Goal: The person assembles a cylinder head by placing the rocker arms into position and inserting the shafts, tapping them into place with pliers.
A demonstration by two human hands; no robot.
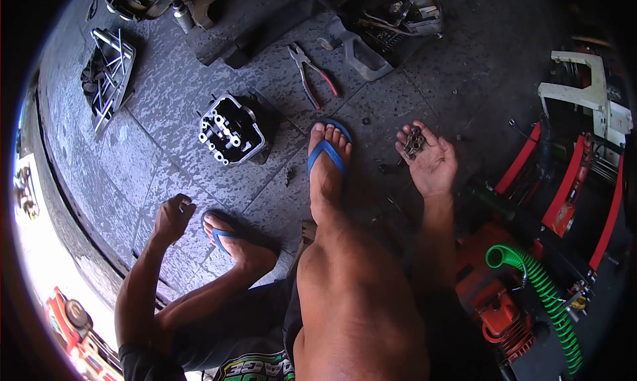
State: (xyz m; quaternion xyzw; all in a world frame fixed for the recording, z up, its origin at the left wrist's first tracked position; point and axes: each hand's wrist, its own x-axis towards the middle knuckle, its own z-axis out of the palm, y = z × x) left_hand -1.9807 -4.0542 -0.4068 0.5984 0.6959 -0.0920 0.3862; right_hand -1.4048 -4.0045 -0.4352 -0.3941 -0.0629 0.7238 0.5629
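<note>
My right hand (pixel 434 165) is turned palm up, with a small pile of dark metal parts (pixel 415 142), perhaps nuts, resting on its fingers. To the left, my left hand (pixel 174 216) hangs above the floor near my sandalled foot, its fingers curled in; whatever they might hold is hidden. An engine cylinder head (pixel 232 129) stands on the tiles between and beyond my hands, its silvery top facing up. Beyond my other foot lies a pair of pliers (pixel 312 76) with red handles, jaws pointing away.
A tray of long metal rods and tools (pixel 109 79) lies at the far left. Dark body panels (pixel 259 23) and a parts tray (pixel 405 16) are at the back. At right stand a red-barred rack (pixel 567 182), a coiled green hose (pixel 547 291) and a red machine (pixel 501 315).
</note>
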